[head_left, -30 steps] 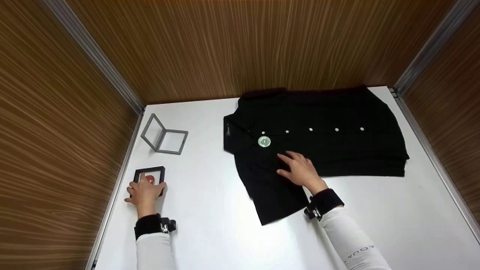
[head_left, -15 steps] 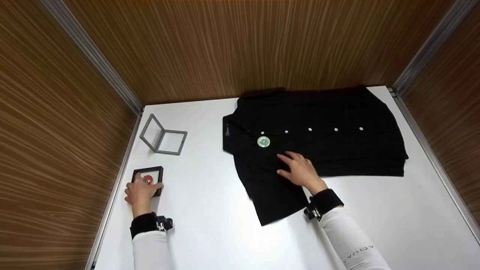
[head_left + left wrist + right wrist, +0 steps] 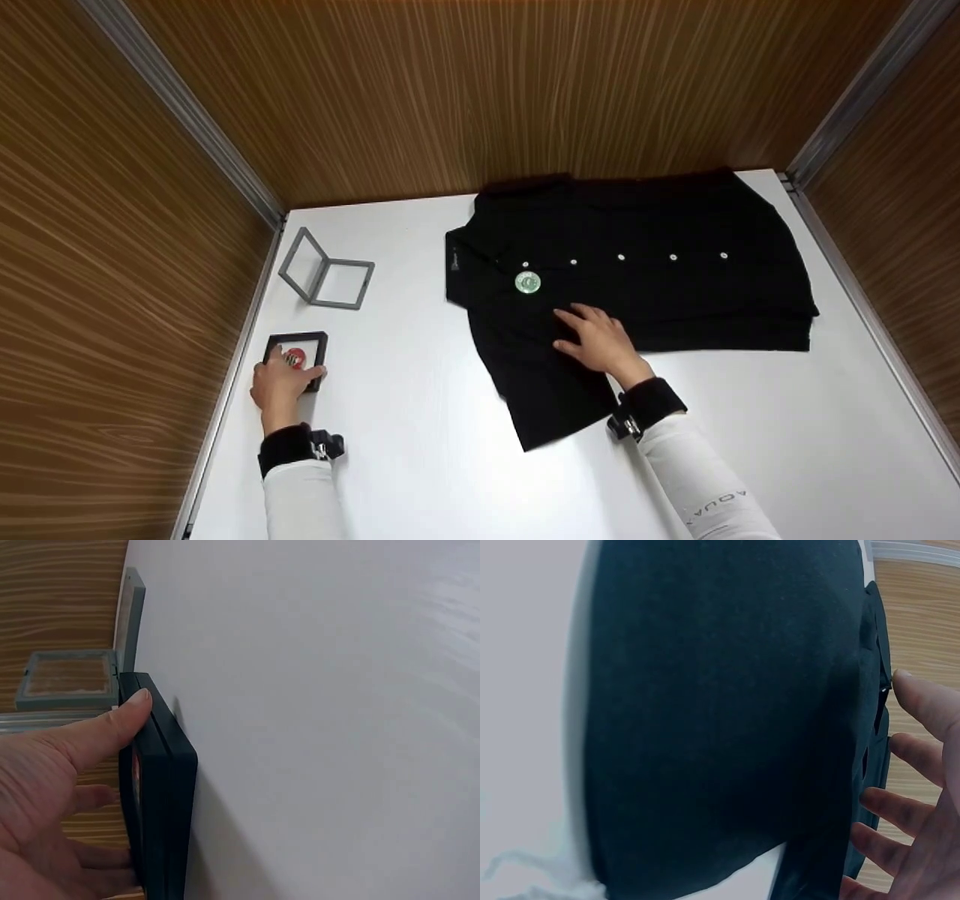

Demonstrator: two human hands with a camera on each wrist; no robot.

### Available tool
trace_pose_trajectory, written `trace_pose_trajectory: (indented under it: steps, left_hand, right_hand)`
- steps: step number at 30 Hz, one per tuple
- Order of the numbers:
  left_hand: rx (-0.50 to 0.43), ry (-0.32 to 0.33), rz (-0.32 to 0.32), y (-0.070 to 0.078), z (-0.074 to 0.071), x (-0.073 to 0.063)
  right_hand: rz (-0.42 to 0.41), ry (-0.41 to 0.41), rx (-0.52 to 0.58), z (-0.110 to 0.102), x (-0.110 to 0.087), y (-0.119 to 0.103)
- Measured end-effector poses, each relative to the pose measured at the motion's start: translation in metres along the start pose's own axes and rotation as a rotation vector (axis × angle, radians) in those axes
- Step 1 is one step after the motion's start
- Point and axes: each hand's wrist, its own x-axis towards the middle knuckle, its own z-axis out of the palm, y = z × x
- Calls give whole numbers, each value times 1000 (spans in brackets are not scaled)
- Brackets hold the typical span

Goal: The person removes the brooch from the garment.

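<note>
At the left of the table, my left hand (image 3: 279, 386) grips a black display frame (image 3: 321, 351) across its width. A round red badge (image 3: 298, 357) shows inside, partly covered by my fingers. In the left wrist view, the thumb presses the near side of the black frame (image 3: 169, 787), which lies flat. My right hand (image 3: 600, 341), fingers spread and relaxed, rests on a black short-sleeved shirt (image 3: 675, 300) near its sleeve. The shirt has white buttons down its front, and a round green badge (image 3: 528, 283) sits on its chest beside the button line.
Behind the black frame, a grey display frame (image 3: 341, 305) stands unfolded in two halves. A white tabletop (image 3: 420, 360) lies between the frames and the shirt. Wood-grain panels (image 3: 420, 97) enclose the table at the back and both sides.
My left hand and the black frame have shifted slightly left since the first frame, and its fingers have drawn in closer. The right hand and shirt stay where they were.
</note>
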Motion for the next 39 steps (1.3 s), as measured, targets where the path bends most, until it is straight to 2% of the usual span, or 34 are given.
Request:
trace_pose_trajectory:
  steps: [7, 14, 21, 24, 27, 33, 36, 39]
  left_hand:
    - [-39, -6, 15, 0, 0, 0]
    - [-79, 19, 66, -3, 3, 3]
    - [-136, 144, 89, 1, 7, -2]
    - [-145, 198, 121, 11, 9, -7]
    - [-134, 223, 166, 23, 10, -13]
    - [-131, 248, 276, 59, 13, -21]
    - [-109, 237, 344, 79, 18, -26]
    - [-79, 200, 415, 99, 27, -31]
  right_hand:
    - [1, 1, -4, 1, -1, 1]
    - [11, -9, -2, 1, -2, 3]
    - [27, -29, -10, -1, -2, 7]
    - [35, -27, -16, -2, -2, 9]
    - [34, -25, -25, -3, -2, 11]
    - [55, -8, -30, -6, -1, 19]
    - [92, -27, -30, -8, 0, 24]
    - [132, -67, -28, -10, 1, 30]
